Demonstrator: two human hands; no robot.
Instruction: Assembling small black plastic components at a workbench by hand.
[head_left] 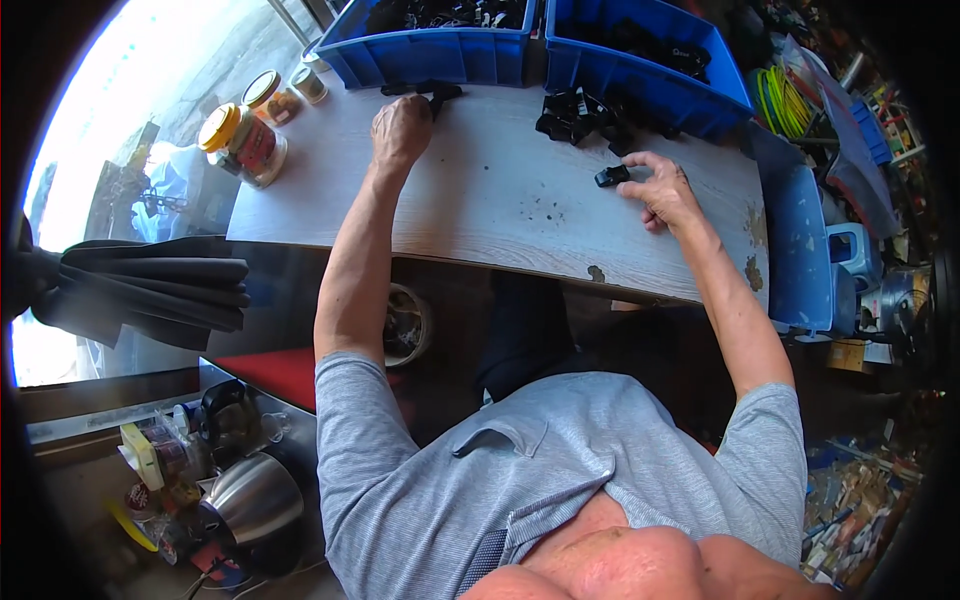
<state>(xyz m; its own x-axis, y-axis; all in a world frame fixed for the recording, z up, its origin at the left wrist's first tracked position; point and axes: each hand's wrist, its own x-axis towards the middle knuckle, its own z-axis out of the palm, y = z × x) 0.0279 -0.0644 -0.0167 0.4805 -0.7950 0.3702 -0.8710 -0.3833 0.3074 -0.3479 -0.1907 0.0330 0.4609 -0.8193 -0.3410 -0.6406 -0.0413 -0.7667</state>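
The left hand [401, 130] rests as a loose fist on the pale wooden table [480, 210], its fingers curled over the near end of a black plastic part [438, 93] that lies at the far edge of the table, just in front of the left blue bin [440, 52]; whether the fingers actually grip the part or only press on it cannot be told from this angle. The right hand [662, 190] lies further to the right, fingers bent and partly spread, with the thumb and forefinger pinching a small black clip [611, 176] against the tabletop. Just beyond that clip sits a loose heap of black parts [580, 115], touching the front wall of the right blue bin [650, 60], which holds more dark pieces. At the table's left corner stand a jar with a yellow lid [243, 143] and two smaller jars [290, 92] near it. A coil of yellow and green hose [783, 103] lies to the right of the bins, and a blue plastic chair [800, 250] stands beside the table's right end.
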